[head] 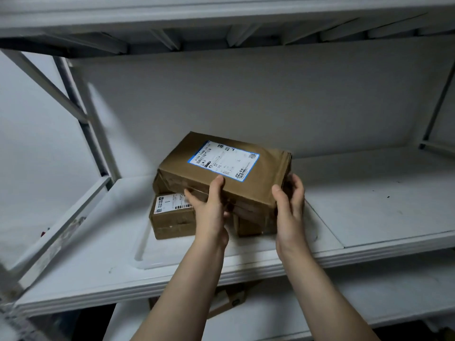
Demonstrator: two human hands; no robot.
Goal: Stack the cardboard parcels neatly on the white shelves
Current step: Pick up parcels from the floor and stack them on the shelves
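— So, where is the parcel?
— Your large brown cardboard parcel (221, 173), blue-edged white label up, lies tilted on a smaller brown labelled box (172, 217) on the white metal shelf (369, 193).
— And my hands?
— Your left hand (211, 205) grips its near edge, thumb on top. Your right hand (290, 203) curls round the near right corner. A second box may lie underneath, but shadow hides it.

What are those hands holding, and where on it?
The top parcel: left hand grips its near long edge, right hand wraps its near right corner.
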